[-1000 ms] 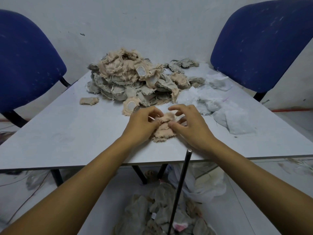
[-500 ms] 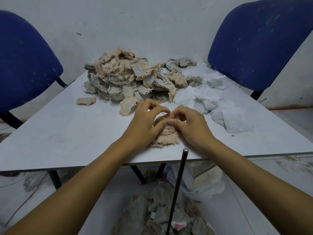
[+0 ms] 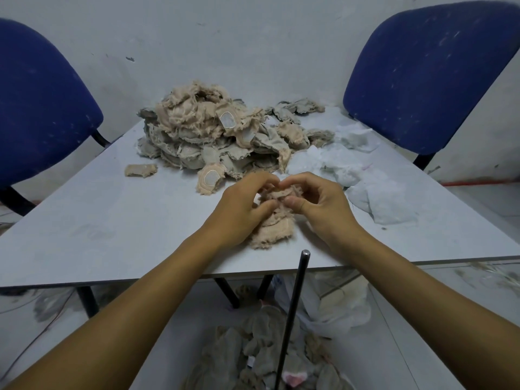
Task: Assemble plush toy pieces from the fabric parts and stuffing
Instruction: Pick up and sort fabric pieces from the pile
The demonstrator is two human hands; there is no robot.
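Both hands pinch a frayed beige fabric piece.

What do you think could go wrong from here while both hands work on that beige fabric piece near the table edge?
1. The left hand and right hand pinch only the top of the frayed beige fabric piece; its ragged edges might tear or slip free.
2. The thin dark metal rod stands just before the grey table's edge; a forearm could knock it.

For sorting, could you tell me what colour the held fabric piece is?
Beige fabric piece, head view.
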